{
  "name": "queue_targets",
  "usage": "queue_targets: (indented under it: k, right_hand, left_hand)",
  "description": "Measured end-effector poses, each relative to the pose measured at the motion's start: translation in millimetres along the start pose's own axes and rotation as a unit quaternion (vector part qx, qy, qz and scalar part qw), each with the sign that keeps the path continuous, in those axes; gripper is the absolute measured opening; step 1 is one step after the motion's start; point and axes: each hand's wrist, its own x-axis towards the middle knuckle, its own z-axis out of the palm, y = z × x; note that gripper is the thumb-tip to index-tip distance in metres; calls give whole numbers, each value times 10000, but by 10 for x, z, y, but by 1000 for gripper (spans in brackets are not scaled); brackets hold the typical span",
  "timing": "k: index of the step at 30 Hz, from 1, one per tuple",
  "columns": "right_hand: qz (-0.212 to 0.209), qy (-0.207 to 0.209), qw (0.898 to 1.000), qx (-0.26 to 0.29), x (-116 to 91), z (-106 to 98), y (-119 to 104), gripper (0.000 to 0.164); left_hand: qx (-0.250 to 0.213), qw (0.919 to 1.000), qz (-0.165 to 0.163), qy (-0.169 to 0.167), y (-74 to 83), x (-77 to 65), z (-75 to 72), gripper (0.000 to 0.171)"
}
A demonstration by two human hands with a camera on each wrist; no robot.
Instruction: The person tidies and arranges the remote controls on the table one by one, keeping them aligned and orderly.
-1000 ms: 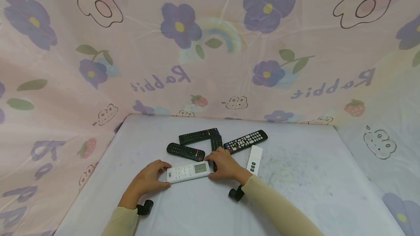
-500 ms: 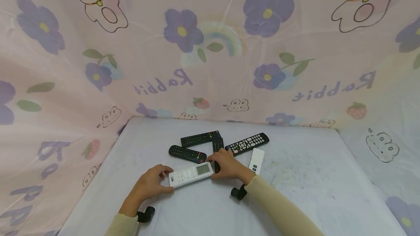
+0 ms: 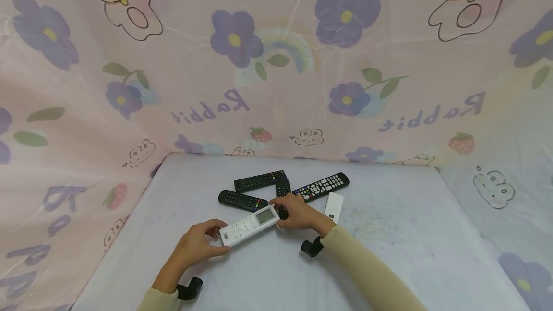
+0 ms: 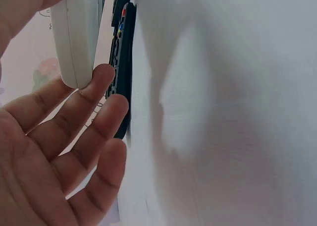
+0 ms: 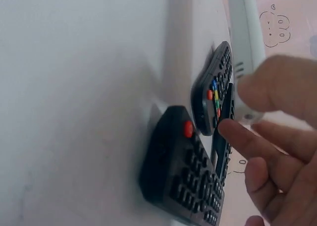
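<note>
A white air-conditioner remote control (image 3: 248,227) with a grey screen hangs between my two hands, its screen end tilted up to the right in the head view. My left hand (image 3: 196,244) pinches its near left end between thumb and fingers; the remaining fingers spread below it in the left wrist view. At the screen end, my right hand (image 3: 298,212) pinches with thumb and fingertips. The right wrist view shows the white remote's side (image 5: 247,42) raised over the tabletop, beside the black remotes. My right hand partly hides a short black remote (image 3: 282,187) behind it.
Behind the hands lie a rectangular black remote (image 3: 260,181), a rounded black remote (image 3: 243,200) and a long black remote with white keys (image 3: 321,187). A smaller white remote (image 3: 334,208) rests right of my right hand. A printed curtain (image 3: 285,85) borders the white table (image 3: 389,263).
The white air-conditioner remote has tilted, its screen end swinging up and away from me. My right hand has moved with it; both hands keep their hold. The other remotes stay put.
</note>
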Motion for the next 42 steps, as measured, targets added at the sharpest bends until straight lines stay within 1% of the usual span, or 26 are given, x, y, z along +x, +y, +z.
queue_targets:
  k: [4, 8, 15, 19, 23, 26, 28, 31, 33, 38, 42]
  right_hand:
    - [-23, 43, 9997, 225, 29, 31, -3, 58]
    - [-85, 65, 9990, 425, 46, 39, -18, 53]
    - [-30, 98, 9983, 569, 95, 73, -67, 43]
    - [12, 203, 9974, 694, 158, 107, -115, 37]
    - [-7, 313, 9967, 753, 215, 148, -150, 30]
    - [-9, 404, 9969, 681, 282, 197, -182, 25]
    - [-6, 496, 9971, 583, 334, 231, -214, 24]
    - [78, 565, 9968, 564, 404, 275, -281, 25]
    - [152, 552, 9963, 645, 435, 299, -341, 27]
    - [241, 487, 9934, 1013, 478, 347, -468, 32]
    - [208, 542, 9918, 1136, 501, 395, -505, 34]
  left_hand:
    - [1, 10000, 49, 73, -6, -36, 9, 53]
    - [-110, 9999, 93, 65, -40, -68, 10, 53]
    - [-404, 9982, 403, -176, -167, -84, -23, 54]
    - [-582, 9970, 434, -271, -208, -103, -75, 53]
    - [-625, 9966, 407, -348, -235, -137, -105, 55]
    - [-654, 9960, 421, -451, -276, -160, -120, 55]
    - [-685, 9952, 475, -510, -303, -168, -134, 52]
    - [-761, 9935, 586, -611, -339, -174, -153, 46]
    - [-810, 9922, 629, -712, -362, -179, -158, 43]
    - [-912, 9900, 453, -977, -401, -210, -141, 47]
    - [-973, 9888, 420, -1053, -416, -246, -119, 50]
